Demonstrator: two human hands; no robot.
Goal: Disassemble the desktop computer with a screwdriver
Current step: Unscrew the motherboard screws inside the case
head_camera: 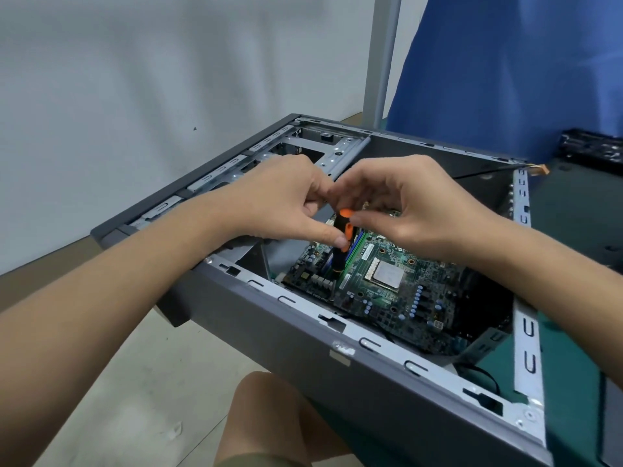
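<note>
Both the left hand point(290, 200) and right hand point(414, 210) pinch an upright orange-black screwdriver point(340, 244) above the green motherboard point(387, 291) inside the open grey computer case point(303, 348).

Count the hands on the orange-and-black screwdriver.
2: the left hand pinches the orange-and-black screwdriver from the left, the right hand holds its top from the right.

Grey computer case point(269, 332), green motherboard point(387, 305), orange-and-black screwdriver point(338, 259), blue cloth point(505, 62), seemingly teal mat point(573, 399)
</note>
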